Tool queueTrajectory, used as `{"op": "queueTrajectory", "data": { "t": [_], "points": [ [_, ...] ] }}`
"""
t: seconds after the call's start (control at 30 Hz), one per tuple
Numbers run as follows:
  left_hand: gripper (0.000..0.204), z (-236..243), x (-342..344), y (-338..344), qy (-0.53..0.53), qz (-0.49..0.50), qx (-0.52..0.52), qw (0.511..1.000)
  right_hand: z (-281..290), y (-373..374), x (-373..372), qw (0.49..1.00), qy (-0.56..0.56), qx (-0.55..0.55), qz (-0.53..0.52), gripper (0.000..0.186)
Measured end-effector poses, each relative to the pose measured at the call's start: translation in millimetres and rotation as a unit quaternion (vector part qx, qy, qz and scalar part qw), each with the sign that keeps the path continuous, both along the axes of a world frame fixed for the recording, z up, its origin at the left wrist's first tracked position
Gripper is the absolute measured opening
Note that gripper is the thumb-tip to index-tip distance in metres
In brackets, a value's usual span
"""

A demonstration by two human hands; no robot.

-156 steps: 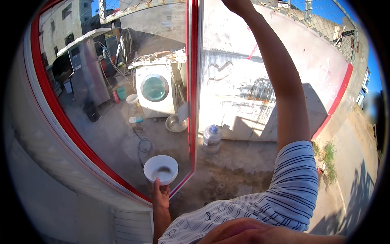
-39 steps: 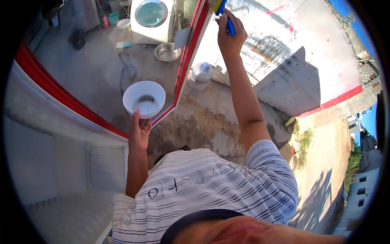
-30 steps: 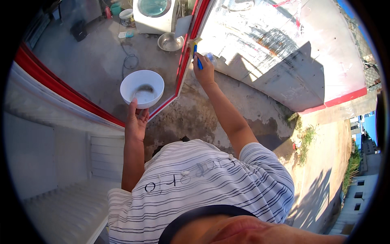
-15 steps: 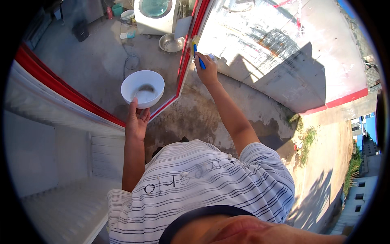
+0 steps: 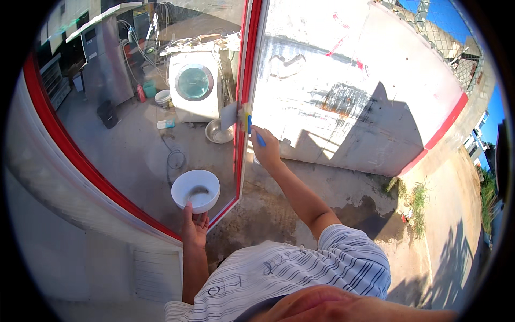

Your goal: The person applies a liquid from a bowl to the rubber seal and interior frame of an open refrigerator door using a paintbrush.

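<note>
My left hand [image 5: 195, 224] grips a white bowl [image 5: 181, 199] by its near rim, thumb over the edge and fingers underneath. Something dark lies at the bottom of the bowl, its kind unclear. Out in front, my right hand [image 5: 269, 147] is closed around the blue handle of a paintbrush [image 5: 260, 139]. The brush's yellow and pale head is held up against the red and white frame [image 5: 242, 80] at the edge of a glass pane. Whether the bristles press on the frame or the glass, I cannot tell.
Behind or mirrored in the glass are a front-loading washing machine [image 5: 175, 99], a metal basin [image 5: 214, 136], a black bin [image 5: 108, 115] and a hose [image 5: 176, 159]. To the right stands a scuffed white wall [image 5: 306, 70] with a red strip. Weeds [image 5: 418, 203] grow beside the pavement.
My view has tilted up, showing more of the washing machine and wall. The brush head now sits lower along the frame. The bowl stays in my left hand.
</note>
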State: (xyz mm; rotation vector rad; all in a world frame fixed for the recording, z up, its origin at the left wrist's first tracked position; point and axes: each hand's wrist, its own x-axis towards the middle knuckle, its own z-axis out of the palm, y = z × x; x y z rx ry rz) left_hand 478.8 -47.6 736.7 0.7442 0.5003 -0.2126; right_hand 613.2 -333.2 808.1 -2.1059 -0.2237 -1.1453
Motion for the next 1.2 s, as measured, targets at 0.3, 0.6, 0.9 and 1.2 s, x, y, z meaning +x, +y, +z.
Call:
{"op": "queueTrajectory", "data": {
  "t": [0.3,0.6,0.9,1.2],
  "points": [
    [0.068,-5.0,-1.6,-1.8,-0.024,-0.001,-0.025,0.999,273.6,-11.9,56.6,0.965,-0.262,0.008,0.019,0.017],
    [0.079,1.9,-4.3,-10.3,-0.042,-0.002,-0.02,0.999,451.4,-18.5,37.4,0.966,-0.255,-0.04,-0.022,0.029],
    [0.071,7.6,-5.6,-3.7,-0.022,0.003,-0.007,1.0,457.4,-20.1,27.4,0.944,-0.312,-0.105,-0.003,0.029],
    [0.06,-4.6,-2.5,0.0,-0.038,0.009,-0.012,0.999,467.4,-16.9,21.0,0.968,-0.174,-0.174,-0.048,0.027]
  ]
}}
